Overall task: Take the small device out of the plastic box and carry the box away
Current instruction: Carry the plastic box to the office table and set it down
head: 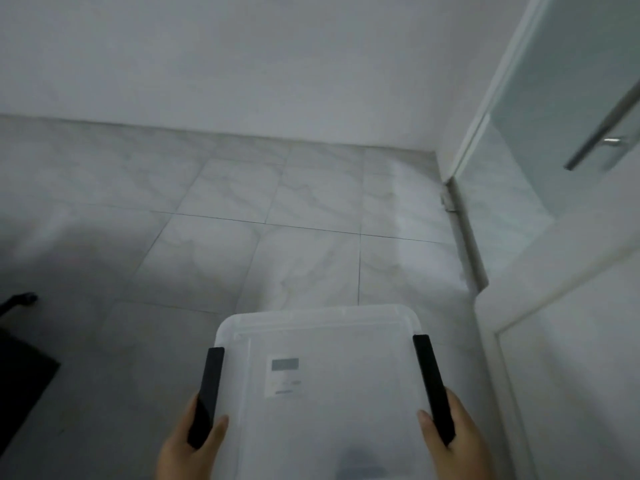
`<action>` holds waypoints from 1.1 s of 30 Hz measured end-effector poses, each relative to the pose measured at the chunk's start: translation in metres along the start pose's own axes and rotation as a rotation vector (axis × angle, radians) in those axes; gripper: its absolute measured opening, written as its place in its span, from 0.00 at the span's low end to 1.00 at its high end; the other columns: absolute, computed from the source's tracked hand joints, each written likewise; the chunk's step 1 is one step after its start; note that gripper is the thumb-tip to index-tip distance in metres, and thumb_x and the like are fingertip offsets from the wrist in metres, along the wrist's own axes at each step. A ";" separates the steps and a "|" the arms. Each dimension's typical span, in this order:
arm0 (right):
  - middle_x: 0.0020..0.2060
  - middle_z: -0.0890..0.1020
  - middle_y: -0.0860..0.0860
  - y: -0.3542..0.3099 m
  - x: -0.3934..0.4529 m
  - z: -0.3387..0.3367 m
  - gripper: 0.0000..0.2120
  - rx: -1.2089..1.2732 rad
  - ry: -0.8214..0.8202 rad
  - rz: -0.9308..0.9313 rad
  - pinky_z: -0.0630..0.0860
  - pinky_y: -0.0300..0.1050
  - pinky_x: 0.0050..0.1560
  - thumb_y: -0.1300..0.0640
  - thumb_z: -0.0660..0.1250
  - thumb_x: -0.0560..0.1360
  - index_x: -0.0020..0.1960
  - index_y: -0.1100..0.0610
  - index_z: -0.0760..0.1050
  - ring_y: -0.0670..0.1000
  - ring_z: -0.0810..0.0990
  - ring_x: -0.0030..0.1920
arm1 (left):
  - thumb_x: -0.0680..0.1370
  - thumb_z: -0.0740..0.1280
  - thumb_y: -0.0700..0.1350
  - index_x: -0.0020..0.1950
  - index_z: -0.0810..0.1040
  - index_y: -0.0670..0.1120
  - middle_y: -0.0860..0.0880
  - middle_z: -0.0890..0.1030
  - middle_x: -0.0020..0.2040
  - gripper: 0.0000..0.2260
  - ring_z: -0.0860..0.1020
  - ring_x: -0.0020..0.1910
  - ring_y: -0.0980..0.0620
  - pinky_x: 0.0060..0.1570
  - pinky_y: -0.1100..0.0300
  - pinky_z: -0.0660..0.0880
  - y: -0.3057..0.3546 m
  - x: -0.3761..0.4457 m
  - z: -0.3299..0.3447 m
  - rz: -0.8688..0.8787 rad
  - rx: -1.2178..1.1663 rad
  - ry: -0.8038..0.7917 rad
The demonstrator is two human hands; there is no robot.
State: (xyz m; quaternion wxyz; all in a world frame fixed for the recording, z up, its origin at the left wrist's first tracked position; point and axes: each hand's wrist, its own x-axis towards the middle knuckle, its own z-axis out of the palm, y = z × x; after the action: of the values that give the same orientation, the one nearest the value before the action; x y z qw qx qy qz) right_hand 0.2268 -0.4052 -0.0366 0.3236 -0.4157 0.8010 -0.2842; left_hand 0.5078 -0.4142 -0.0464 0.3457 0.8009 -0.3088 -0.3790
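A translucent white plastic box [322,403] with its lid on fills the bottom centre of the head view, held above the tiled floor. A paper label [284,377] sits on the lid. Black clip handles run along both long sides. My left hand [188,448] grips the left black handle [207,393], thumb on the lid. My right hand [452,441] grips the right black handle [433,386] the same way. A dim grey patch shows through the lid near the bottom edge; I cannot tell whether it is the small device.
Pale marble floor tiles [263,209] stretch ahead to a white wall. A frosted glass door [568,109] with a metal bar handle stands at the right, behind a raised threshold [467,244]. A dark mat [20,368] and a black object lie at the left edge.
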 end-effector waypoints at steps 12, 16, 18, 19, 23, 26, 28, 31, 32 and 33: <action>0.34 0.77 0.58 -0.199 0.340 0.078 0.19 -0.049 -0.089 -0.259 0.65 0.41 0.38 0.65 0.71 0.66 0.56 0.61 0.74 0.57 0.74 0.34 | 0.68 0.71 0.34 0.63 0.71 0.39 0.37 0.78 0.59 0.25 0.75 0.58 0.41 0.60 0.51 0.68 0.195 0.245 0.100 -0.041 -0.176 0.164; 0.37 0.78 0.60 -0.274 0.428 0.123 0.18 -0.062 -0.234 -0.305 0.70 0.30 0.35 0.63 0.70 0.68 0.57 0.62 0.73 0.58 0.75 0.37 | 0.67 0.71 0.35 0.63 0.71 0.40 0.38 0.78 0.58 0.25 0.75 0.58 0.41 0.61 0.50 0.67 0.239 0.330 0.108 -0.081 -0.221 0.208; 0.42 0.78 0.60 -0.309 0.467 0.152 0.19 -0.056 -0.322 -0.318 0.68 0.25 0.38 0.63 0.69 0.68 0.58 0.62 0.71 0.58 0.75 0.40 | 0.67 0.72 0.34 0.61 0.73 0.38 0.36 0.79 0.57 0.23 0.76 0.57 0.40 0.61 0.49 0.68 0.254 0.372 0.112 -0.079 -0.214 0.239; 0.43 0.77 0.59 -0.327 0.487 0.168 0.19 -0.063 -0.350 -0.320 0.67 0.28 0.38 0.63 0.68 0.69 0.59 0.62 0.71 0.57 0.75 0.41 | 0.67 0.72 0.34 0.61 0.73 0.38 0.36 0.79 0.57 0.23 0.76 0.57 0.40 0.61 0.48 0.68 0.262 0.396 0.114 -0.094 -0.224 0.255; 0.37 0.77 0.58 -0.413 0.561 0.236 0.19 -0.088 -0.275 -0.378 0.68 0.30 0.36 0.65 0.70 0.67 0.57 0.63 0.73 0.57 0.73 0.38 | 0.68 0.71 0.35 0.63 0.72 0.38 0.37 0.77 0.60 0.24 0.74 0.59 0.40 0.63 0.49 0.67 0.309 0.508 0.112 -0.142 -0.257 0.328; 0.37 0.76 0.57 -0.488 0.613 0.287 0.21 -0.096 -0.232 -0.395 0.64 0.40 0.40 0.64 0.70 0.68 0.59 0.62 0.72 0.55 0.72 0.38 | 0.68 0.70 0.33 0.63 0.71 0.38 0.39 0.78 0.55 0.24 0.75 0.54 0.45 0.56 0.55 0.67 0.357 0.594 0.095 -0.121 -0.291 0.397; 0.37 0.75 0.56 -0.534 0.643 0.316 0.22 -0.113 -0.227 -0.430 0.65 0.42 0.41 0.64 0.70 0.68 0.60 0.62 0.71 0.55 0.72 0.38 | 0.68 0.70 0.32 0.63 0.72 0.39 0.44 0.77 0.50 0.24 0.73 0.51 0.48 0.54 0.57 0.65 0.382 0.641 0.084 -0.099 -0.308 0.426; 0.36 0.75 0.56 -0.593 0.689 0.365 0.21 -0.143 -0.264 -0.477 0.66 0.44 0.42 0.63 0.70 0.67 0.60 0.61 0.72 0.55 0.72 0.37 | 0.67 0.71 0.32 0.62 0.73 0.39 0.47 0.75 0.47 0.24 0.73 0.49 0.49 0.55 0.56 0.66 0.405 0.711 0.071 -0.152 -0.308 0.454; 0.36 0.76 0.56 -0.610 0.700 0.380 0.21 -0.161 -0.290 -0.483 0.66 0.44 0.40 0.63 0.70 0.67 0.59 0.60 0.72 0.55 0.73 0.36 | 0.66 0.72 0.33 0.62 0.73 0.39 0.46 0.75 0.46 0.24 0.73 0.49 0.48 0.56 0.54 0.67 0.410 0.732 0.070 -0.171 -0.295 0.466; 0.36 0.76 0.57 -0.630 0.714 0.400 0.20 -0.171 -0.314 -0.487 0.66 0.44 0.39 0.62 0.70 0.67 0.58 0.60 0.73 0.56 0.73 0.36 | 0.66 0.72 0.33 0.61 0.74 0.39 0.46 0.76 0.46 0.24 0.74 0.48 0.48 0.57 0.53 0.68 0.415 0.757 0.066 -0.194 -0.299 0.481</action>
State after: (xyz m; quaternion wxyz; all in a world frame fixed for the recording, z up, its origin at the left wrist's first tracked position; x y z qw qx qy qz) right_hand 0.5149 -1.3968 -0.0327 0.3298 -0.6603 0.6387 -0.2174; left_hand 0.7516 -1.2448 -0.0482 0.4851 0.8338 -0.0807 -0.2510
